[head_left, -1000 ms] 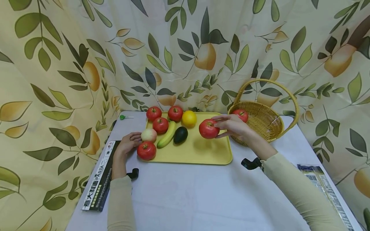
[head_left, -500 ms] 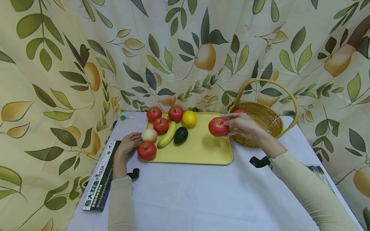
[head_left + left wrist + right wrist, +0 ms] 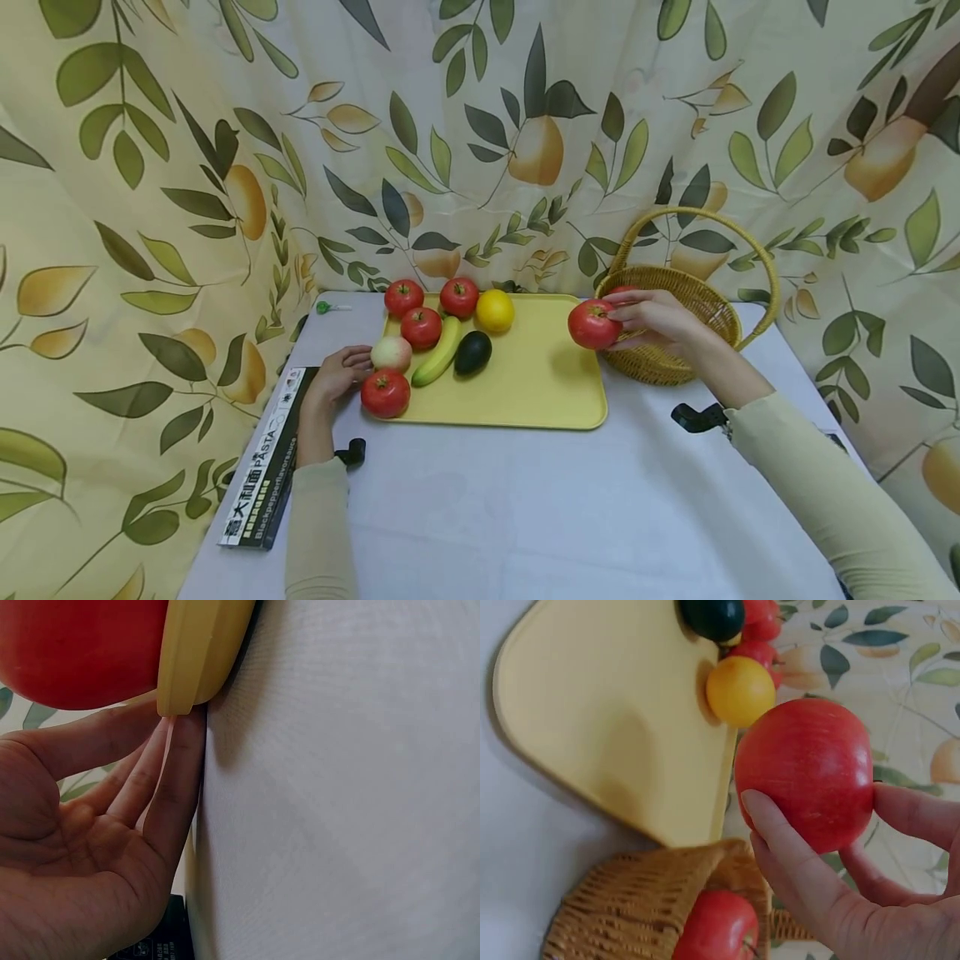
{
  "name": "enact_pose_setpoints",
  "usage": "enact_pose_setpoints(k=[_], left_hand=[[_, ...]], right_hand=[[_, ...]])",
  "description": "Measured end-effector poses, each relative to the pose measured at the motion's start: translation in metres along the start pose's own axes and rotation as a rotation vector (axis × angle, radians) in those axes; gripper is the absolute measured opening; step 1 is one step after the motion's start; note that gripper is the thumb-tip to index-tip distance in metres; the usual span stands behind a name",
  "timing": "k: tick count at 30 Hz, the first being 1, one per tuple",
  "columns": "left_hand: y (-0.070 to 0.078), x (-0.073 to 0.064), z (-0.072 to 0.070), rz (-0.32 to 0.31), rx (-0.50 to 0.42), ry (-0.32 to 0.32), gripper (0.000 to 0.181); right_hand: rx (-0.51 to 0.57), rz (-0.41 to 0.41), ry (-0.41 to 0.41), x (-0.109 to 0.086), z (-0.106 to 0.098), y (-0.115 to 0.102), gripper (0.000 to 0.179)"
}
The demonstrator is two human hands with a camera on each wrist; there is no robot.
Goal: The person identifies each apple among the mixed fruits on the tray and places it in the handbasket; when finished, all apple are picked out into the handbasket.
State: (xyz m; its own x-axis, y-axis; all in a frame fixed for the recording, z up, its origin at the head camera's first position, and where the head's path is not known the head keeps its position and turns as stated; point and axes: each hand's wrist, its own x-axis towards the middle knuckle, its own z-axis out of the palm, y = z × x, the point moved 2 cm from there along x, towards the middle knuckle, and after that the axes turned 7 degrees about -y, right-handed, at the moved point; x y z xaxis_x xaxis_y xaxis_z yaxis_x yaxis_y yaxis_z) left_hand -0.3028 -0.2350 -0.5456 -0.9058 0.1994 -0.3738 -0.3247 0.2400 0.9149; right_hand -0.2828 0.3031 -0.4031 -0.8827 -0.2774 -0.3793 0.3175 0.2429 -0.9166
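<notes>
My right hand (image 3: 660,321) holds a red apple (image 3: 806,772) between thumb and fingers, raised over the right end of the yellow tray (image 3: 525,392), beside the wicker basket (image 3: 652,362). Another apple (image 3: 716,926) lies inside that basket. At the tray's left edge, my left hand (image 3: 339,377) grips the rim, its thumb near the top and fingers beneath in the left wrist view; the fingertips are partly hidden. Close by these fingers sit a pale round peach-like fruit (image 3: 391,354) and a red apple (image 3: 386,393).
Also on the tray are several red apples (image 3: 421,328), a banana (image 3: 437,354), an avocado (image 3: 472,353) and a round yellow fruit (image 3: 495,312). A pasta box (image 3: 270,458) lies at left. A small green-ended item (image 3: 330,307) rests behind. Patterned cloth (image 3: 480,125) hangs behind the table.
My right hand has carried the apple rightward across the tray toward the basket. The left hand keeps its place at the tray's edge.
</notes>
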Motion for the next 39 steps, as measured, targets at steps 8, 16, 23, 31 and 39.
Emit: enact_pose_setpoints(k=[8, 16, 23, 31, 39], left_hand=[[-0.001, 0.0, 0.001, -0.021, 0.006, 0.021, 0.06], [-0.001, 0.0, 0.001, -0.023, 0.003, 0.009, 0.062], [0.0, 0.001, 0.0, -0.028, -0.003, 0.014, 0.062], [-0.003, 0.0, 0.0, -0.025, 0.013, 0.02, 0.061], [0.0, 0.0, 0.001, -0.029, 0.001, 0.017, 0.061]], right_hand=[[0.026, 0.031, 0.036, -0.002, -0.024, 0.004, 0.06], [0.027, 0.064, 0.067, -0.001, -0.041, 0.008, 0.061], [0.041, 0.083, 0.089, 0.001, -0.055, 0.014, 0.062], [0.03, 0.123, 0.107, 0.005, -0.067, 0.024, 0.064], [0.021, 0.147, 0.112, 0.012, -0.068, 0.033, 0.063]])
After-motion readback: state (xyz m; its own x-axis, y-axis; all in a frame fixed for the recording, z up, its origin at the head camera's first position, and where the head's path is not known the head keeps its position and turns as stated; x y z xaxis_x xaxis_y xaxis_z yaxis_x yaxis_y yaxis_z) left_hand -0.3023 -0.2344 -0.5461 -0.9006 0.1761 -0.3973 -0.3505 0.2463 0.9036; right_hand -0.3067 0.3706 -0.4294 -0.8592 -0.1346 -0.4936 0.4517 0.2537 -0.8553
